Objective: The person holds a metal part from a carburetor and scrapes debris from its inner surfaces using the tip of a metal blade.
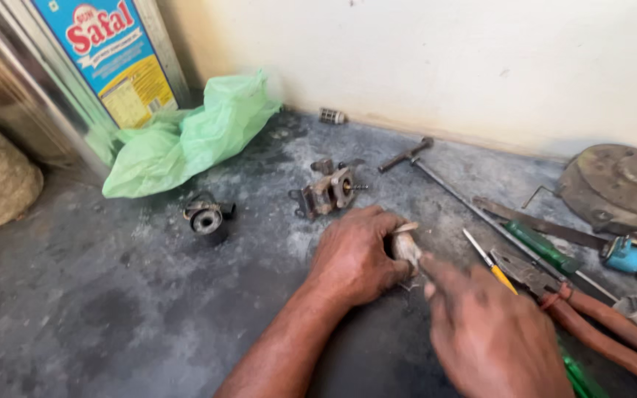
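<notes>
My left hand (354, 258) is closed around a small dirty metal part (406, 247) just above the grey floor. My right hand (488, 332) comes in from the lower right, its fingertips touching the same part; whether it holds anything of its own is hidden. A grimy carburetor body (327, 190) lies on the floor a little beyond my left hand. Left of it stands a small round black part (208, 218).
A green plastic bag (186, 140) lies against a large tin can (105, 59). At right lie a long T-handle rod (436, 180), pliers with red grips (591, 324), a green-handled screwdriver (543, 247), a yellow-handled tool (495, 269), a blue fitting (626, 254) and a round metal cover (621, 184).
</notes>
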